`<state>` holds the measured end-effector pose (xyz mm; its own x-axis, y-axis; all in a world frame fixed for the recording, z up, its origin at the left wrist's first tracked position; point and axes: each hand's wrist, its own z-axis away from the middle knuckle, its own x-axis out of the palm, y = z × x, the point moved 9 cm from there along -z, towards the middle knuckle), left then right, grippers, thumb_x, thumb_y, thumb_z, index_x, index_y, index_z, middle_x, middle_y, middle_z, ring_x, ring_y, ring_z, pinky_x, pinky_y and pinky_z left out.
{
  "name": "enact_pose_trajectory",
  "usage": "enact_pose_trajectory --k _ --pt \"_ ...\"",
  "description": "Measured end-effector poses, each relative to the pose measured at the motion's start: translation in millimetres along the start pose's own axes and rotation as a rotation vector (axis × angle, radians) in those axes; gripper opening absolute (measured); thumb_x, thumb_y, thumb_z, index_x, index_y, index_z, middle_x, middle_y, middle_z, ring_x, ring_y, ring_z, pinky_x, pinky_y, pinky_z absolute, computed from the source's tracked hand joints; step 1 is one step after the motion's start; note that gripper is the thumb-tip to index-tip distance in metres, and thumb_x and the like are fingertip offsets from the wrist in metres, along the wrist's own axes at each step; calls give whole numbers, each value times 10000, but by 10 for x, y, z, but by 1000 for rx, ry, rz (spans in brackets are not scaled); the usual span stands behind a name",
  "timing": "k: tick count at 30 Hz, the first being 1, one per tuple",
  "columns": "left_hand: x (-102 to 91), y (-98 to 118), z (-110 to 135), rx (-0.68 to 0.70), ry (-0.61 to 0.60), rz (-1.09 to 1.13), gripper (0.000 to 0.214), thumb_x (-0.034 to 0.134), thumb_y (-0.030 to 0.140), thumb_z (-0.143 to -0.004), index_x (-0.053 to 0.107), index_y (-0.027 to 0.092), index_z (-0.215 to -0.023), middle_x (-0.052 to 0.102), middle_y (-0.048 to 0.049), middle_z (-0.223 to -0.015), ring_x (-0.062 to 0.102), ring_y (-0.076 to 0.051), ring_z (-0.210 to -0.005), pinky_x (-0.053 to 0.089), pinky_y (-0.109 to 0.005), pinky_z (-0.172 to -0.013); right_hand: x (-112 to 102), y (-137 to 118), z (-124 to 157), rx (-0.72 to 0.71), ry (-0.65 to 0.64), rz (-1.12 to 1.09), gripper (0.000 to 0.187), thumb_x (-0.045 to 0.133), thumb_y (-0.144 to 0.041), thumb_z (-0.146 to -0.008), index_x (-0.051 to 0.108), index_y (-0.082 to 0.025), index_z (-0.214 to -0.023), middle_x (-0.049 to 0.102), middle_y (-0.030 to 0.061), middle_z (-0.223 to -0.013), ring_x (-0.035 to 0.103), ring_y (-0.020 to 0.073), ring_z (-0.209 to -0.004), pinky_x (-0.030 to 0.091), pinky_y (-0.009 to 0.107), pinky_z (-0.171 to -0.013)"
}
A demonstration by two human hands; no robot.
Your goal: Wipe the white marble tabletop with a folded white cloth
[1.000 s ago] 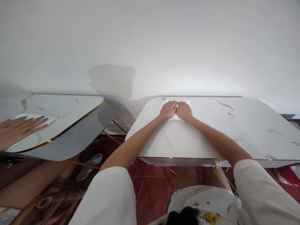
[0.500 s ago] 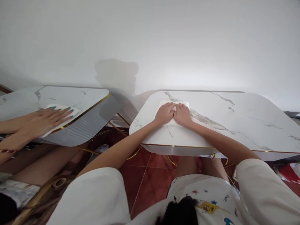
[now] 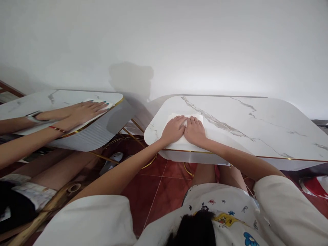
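Both my hands lie palm down, side by side, on a white cloth (image 3: 181,141) that is spread flat. My left hand (image 3: 174,130) covers its left part, with fingers stretched forward. Resting against it at the thumbs, my right hand (image 3: 195,131) presses flat on the right part. Underneath is a white marble-patterned table (image 3: 269,136) with gold trim along its front edge; the cloth lies near its left front side. Much of the cloth is hidden by my hands.
To the left, another person's hands (image 3: 85,112) lie on a white cloth on a second marble-patterned table (image 3: 33,99). A white wall (image 3: 205,44) stands behind both tables. Gold legs and a shoe (image 3: 112,162) show below, on red floor tiles (image 3: 159,188).
My hands and the cloth have slid toward me and slightly left, nearer the front edge. The other person's hands have moved right and away along their table.
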<state>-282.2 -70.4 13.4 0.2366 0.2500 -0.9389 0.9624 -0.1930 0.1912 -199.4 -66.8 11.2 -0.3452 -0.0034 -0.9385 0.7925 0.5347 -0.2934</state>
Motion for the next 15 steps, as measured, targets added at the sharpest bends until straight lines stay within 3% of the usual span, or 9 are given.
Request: enact_pose_trajectory --k 8,15 --pt "-8 128 225 -90 -7 -68 528 333 228 -927 527 165 -1414 500 -95 -1513 428 -250 -1416 340 -442 -1188 -42 -49 218 -77 30 -10 562 332 -218 -980 422 24 -1479 420 207 -1553 360 312 -1455 251 419 -1199" --pt "81 410 206 -126 4 -64 510 359 226 -929 514 229 -1415 495 -73 -1518 412 -272 -1423 344 -474 -1168 -128 210 345 -100 43 3 549 345 -198 -965 450 -12 -1471 432 204 -1543 375 294 -1453 271 440 -1193"
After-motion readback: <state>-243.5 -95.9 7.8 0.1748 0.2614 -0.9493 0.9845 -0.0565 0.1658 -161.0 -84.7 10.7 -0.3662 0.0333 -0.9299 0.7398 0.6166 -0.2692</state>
